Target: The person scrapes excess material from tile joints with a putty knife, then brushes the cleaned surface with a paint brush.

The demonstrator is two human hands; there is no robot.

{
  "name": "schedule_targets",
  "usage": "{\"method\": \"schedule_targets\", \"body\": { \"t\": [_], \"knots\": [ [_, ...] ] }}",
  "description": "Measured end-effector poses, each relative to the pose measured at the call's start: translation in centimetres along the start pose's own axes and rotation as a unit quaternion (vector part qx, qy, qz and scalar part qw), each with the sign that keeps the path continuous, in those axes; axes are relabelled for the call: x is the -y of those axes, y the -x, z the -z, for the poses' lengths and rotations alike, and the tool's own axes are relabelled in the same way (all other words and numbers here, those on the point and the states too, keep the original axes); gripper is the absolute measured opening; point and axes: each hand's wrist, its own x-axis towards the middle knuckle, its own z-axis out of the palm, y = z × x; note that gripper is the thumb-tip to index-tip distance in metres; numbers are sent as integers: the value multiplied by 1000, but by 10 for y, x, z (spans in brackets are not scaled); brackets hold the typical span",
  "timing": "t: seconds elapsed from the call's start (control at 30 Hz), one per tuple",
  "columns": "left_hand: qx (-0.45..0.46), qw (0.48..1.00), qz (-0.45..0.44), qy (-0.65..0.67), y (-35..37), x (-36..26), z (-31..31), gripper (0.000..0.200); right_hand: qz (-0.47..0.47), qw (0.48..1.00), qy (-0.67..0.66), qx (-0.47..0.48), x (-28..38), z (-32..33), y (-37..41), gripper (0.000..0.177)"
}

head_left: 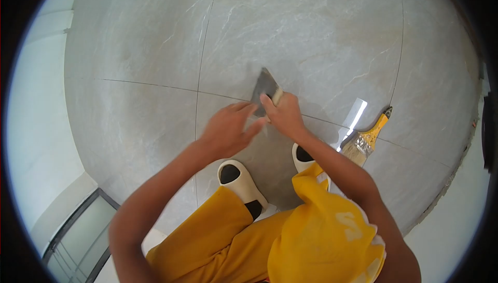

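In front of my feet, my right hand point(286, 117) is closed around a putty knife point(264, 84) with a wide grey metal blade and a pale handle. Its thumb presses along the blade. My left hand point(227, 129) is beside the blade's near edge, fingers stretched out and thumb apart. Its fingertips are close to the blade; whether they touch it is blurred. Both hands are just above the grey marbled tile floor point(155, 39), near a thin joint line between tiles.
A paintbrush point(374, 130) with a yellow handle lies on the floor to the right. My slippers point(239, 179) are planted just below the hands. White walls point(36, 101) border the floor, with a dark-framed panel point(78, 236) at lower left.
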Motion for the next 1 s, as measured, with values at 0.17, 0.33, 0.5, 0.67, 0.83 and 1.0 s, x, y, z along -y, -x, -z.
{"method": "schedule_targets", "body": {
  "t": [0.17,0.33,0.5,0.67,0.83,1.0],
  "knots": [
    [-104,992,14,70,-63,-13,-89,69,-66,989,-93,-90,-46,14,8,27],
    [-156,971,81,164,-62,-22,-108,74,-142,971,-180,-67,-44,9,9,30],
    [-187,970,77,137,-72,-5,-97,78,-168,972,-153,-55,-25,0,-8,30],
    [-181,978,77,67,-81,3,-74,78,-166,983,-40,-62,-17,-7,-27,28],
    [-178,972,98,116,-89,10,-68,76,-129,990,-25,-43,-29,-10,-18,21],
    [-190,972,86,105,-88,7,-75,77,-154,981,-90,-78,-20,-11,-26,23]
  ]
}}
